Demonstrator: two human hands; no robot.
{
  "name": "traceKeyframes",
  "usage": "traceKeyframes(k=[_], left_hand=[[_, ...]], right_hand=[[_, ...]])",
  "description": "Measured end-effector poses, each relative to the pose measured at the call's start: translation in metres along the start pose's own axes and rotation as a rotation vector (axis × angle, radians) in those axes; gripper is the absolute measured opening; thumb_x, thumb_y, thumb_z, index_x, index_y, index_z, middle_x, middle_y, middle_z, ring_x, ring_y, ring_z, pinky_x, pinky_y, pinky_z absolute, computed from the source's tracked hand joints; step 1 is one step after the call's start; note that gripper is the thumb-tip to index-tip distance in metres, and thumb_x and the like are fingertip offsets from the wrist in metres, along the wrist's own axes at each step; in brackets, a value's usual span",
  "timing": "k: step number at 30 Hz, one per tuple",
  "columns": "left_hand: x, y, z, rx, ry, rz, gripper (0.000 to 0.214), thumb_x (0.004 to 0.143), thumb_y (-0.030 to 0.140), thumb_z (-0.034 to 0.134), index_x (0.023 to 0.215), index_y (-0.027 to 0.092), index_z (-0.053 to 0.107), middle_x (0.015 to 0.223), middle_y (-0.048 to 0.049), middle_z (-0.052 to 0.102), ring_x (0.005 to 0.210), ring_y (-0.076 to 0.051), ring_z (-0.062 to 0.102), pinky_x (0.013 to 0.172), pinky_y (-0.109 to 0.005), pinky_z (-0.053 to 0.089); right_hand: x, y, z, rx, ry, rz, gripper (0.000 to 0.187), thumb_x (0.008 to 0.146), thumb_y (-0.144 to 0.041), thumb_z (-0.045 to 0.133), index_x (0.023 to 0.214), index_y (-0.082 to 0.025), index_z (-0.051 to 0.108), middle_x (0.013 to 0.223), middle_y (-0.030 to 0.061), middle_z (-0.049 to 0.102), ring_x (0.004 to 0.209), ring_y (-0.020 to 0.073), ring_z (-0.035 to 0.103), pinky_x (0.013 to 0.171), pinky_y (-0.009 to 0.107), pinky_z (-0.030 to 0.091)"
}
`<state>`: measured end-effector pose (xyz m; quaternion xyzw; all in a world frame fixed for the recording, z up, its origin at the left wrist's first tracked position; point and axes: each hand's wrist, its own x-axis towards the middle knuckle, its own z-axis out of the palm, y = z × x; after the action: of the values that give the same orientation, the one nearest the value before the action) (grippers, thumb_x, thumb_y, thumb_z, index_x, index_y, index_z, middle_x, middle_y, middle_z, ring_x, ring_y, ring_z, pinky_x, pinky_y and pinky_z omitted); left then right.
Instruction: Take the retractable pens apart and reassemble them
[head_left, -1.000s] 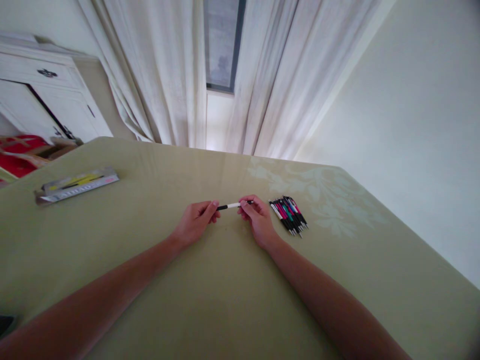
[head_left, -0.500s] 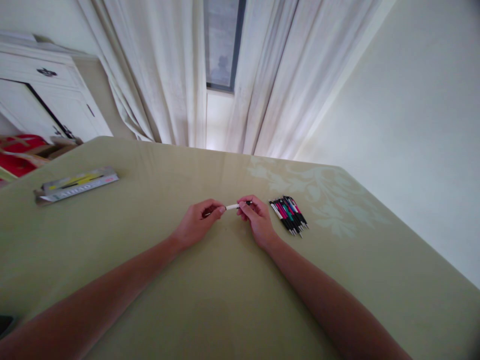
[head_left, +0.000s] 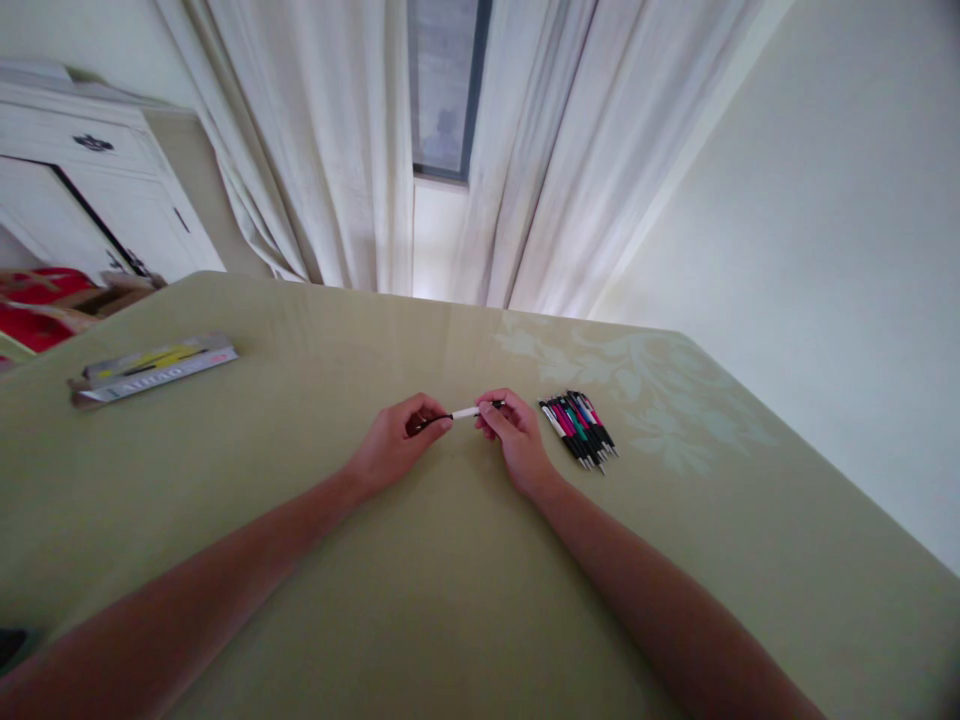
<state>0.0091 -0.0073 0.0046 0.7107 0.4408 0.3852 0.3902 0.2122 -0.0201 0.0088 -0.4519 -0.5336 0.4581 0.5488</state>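
Both of my hands hold one slim pen (head_left: 466, 412) with a white barrel and black ends, just above the green tablecloth (head_left: 420, 590). My left hand (head_left: 395, 440) pinches its left, black end between thumb and fingers. My right hand (head_left: 514, 432) is closed on its right end. A bundle of several pens (head_left: 578, 428) with black, pink, teal and white barrels lies on the cloth just right of my right hand, not touched.
A flat grey and yellow pen box (head_left: 150, 369) lies at the table's far left. A white cabinet (head_left: 82, 190) and red items (head_left: 34, 310) stand beyond the left edge. Curtains (head_left: 352, 140) and a window hang behind the table; a bare wall lies to the right.
My left hand has slid right along the pen and closed over more of its black end, so less of the barrel shows between the hands. The right hand has stayed put.
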Motion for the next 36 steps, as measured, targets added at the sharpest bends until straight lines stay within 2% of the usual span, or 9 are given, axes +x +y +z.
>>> traceKeyframes(k=[3,6,10,14,18,22,24,26,36], left_hand=[[0.000,0.001,-0.001,0.023,-0.016,0.006,0.040,0.097,0.053,0.053,0.086,0.017,0.070,0.065,0.0012,0.058,0.058,-0.013,0.049,0.053,-0.024,0.033],[0.000,0.000,-0.001,0.012,-0.033,0.020,0.037,0.096,0.051,0.054,0.096,0.018,0.071,0.071,0.0000,0.064,0.062,-0.014,0.052,0.055,-0.024,0.036],[0.001,0.000,-0.001,0.077,-0.068,-0.032,0.048,0.100,0.053,0.043,0.087,0.017,0.072,0.062,-0.0001,0.062,0.054,-0.013,0.048,0.051,-0.024,0.032],[0.001,0.001,0.000,-0.010,-0.043,0.016,0.036,0.093,0.052,0.059,0.099,0.018,0.071,0.077,-0.0019,0.070,0.066,-0.015,0.059,0.058,-0.024,0.040],[0.000,0.002,0.000,0.071,-0.072,-0.010,0.047,0.101,0.051,0.043,0.083,0.018,0.071,0.066,-0.0010,0.064,0.058,-0.014,0.051,0.054,-0.026,0.036],[0.000,0.001,0.000,-0.002,-0.067,0.031,0.033,0.095,0.048,0.056,0.101,0.019,0.071,0.079,-0.0022,0.069,0.067,-0.016,0.058,0.059,-0.025,0.041],[0.000,0.001,0.000,-0.022,-0.054,0.051,0.030,0.093,0.044,0.059,0.110,0.021,0.069,0.090,-0.0037,0.071,0.072,-0.017,0.060,0.063,-0.026,0.044],[0.001,0.002,0.001,0.002,-0.025,0.063,0.027,0.094,0.039,0.058,0.109,0.021,0.069,0.093,-0.0042,0.071,0.073,-0.017,0.061,0.064,-0.027,0.045],[0.001,0.003,0.000,0.068,0.089,0.056,0.018,0.092,0.029,0.052,0.100,0.020,0.065,0.089,-0.0025,0.066,0.075,-0.017,0.057,0.066,-0.028,0.044]], right_hand=[[0.000,0.000,0.000,0.007,-0.002,0.005,0.024,0.085,-0.046,0.070,0.090,-0.023,0.067,0.069,-0.0010,0.065,0.060,0.0142,0.052,0.057,0.027,0.039],[0.000,0.002,0.000,0.010,-0.005,0.008,0.024,0.085,-0.045,0.071,0.090,-0.022,0.067,0.068,-0.0010,0.065,0.059,0.0140,0.052,0.056,0.027,0.039],[0.000,0.003,0.000,-0.001,-0.002,-0.003,0.024,0.084,-0.045,0.071,0.090,-0.022,0.067,0.067,-0.0012,0.064,0.060,0.0139,0.052,0.056,0.027,0.039],[0.000,0.003,0.000,-0.006,0.018,-0.028,0.022,0.086,-0.043,0.070,0.089,-0.022,0.066,0.067,-0.0018,0.062,0.059,0.0133,0.050,0.054,0.026,0.037],[-0.001,0.001,0.000,-0.024,0.024,-0.033,0.022,0.086,-0.044,0.069,0.089,-0.022,0.066,0.067,-0.0019,0.061,0.059,0.0135,0.050,0.053,0.027,0.036],[0.000,0.000,0.000,-0.035,0.034,-0.025,0.025,0.085,-0.047,0.069,0.089,-0.023,0.065,0.067,-0.0016,0.061,0.059,0.0138,0.050,0.054,0.027,0.038],[0.000,0.001,0.000,-0.027,0.040,-0.026,0.025,0.085,-0.047,0.069,0.089,-0.023,0.065,0.066,-0.0016,0.061,0.059,0.0137,0.050,0.054,0.027,0.038],[0.000,0.001,-0.001,-0.015,0.058,-0.026,0.024,0.084,-0.046,0.070,0.088,-0.023,0.066,0.065,-0.0020,0.060,0.058,0.0134,0.050,0.054,0.026,0.037],[0.008,0.015,-0.006,0.171,0.190,-0.003,0.020,0.081,-0.041,0.071,0.087,-0.024,0.064,0.063,-0.0050,0.051,0.054,0.0114,0.044,0.050,0.025,0.032]])
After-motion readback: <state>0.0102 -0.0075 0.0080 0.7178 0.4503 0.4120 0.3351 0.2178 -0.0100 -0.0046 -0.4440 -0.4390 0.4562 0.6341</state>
